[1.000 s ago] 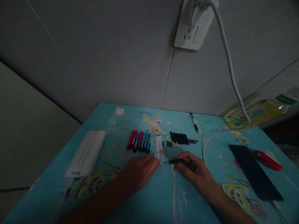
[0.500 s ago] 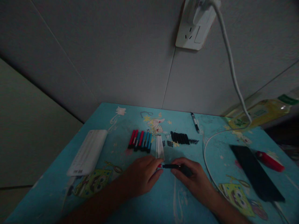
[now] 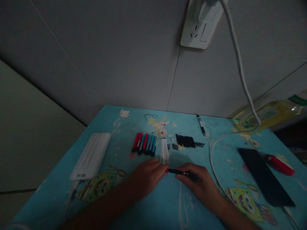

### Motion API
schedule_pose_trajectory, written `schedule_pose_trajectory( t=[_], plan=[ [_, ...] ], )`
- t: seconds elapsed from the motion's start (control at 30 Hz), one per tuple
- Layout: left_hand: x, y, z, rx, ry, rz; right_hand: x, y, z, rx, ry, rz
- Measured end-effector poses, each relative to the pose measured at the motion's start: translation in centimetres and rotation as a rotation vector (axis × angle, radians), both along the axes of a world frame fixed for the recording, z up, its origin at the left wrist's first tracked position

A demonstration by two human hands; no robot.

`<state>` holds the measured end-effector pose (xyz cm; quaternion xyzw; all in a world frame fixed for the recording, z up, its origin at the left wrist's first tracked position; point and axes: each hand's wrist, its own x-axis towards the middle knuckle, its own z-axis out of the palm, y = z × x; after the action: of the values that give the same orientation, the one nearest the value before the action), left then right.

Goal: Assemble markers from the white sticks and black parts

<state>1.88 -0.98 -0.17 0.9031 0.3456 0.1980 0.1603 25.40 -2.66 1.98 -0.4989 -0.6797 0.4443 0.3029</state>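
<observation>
Near the front middle of the table, my left hand is closed on the red end of a pen. My right hand pinches the same pen by its black part, the two hands a short gap apart. Just beyond lie several thin white refills side by side. To their left is a row of red and blue pen barrels with black ends. Right of the refills sit a row of black pen parts, a cluster of small dark pieces and tiny dark bits.
A white power bank lies at left. One whole pen rests near the wall. At right are a white cable, a dark flat slab, a red object and a bottle of yellow liquid. A socket is on the wall.
My left hand has moved slightly right, closer to the black part, so less of the pen's red end shows. The right hand stays nearly in place. The view has shifted slightly.
</observation>
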Motion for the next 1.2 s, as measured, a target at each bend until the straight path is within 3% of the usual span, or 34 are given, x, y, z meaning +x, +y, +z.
schedule_pose_trajectory(
  t=[0.23,0.43,0.73,1.2],
  plan=[
    [-0.1,-0.1,0.0,0.056,0.024,-0.035,0.1,0.1,-0.1,0.029,-0.027,0.021],
    [0.1,-0.7,0.6,0.041,0.073,-0.082,0.0,-0.4,-0.1,0.141,-0.223,0.076],
    [0.2,-0.5,0.2,-0.028,0.026,0.064,0.7,0.0,0.9,0.141,-0.175,0.116],
    [0.0,-0.6,-0.6,0.034,0.064,0.025,0.7,-0.3,-0.1,0.318,-0.413,0.241]
  ],
)
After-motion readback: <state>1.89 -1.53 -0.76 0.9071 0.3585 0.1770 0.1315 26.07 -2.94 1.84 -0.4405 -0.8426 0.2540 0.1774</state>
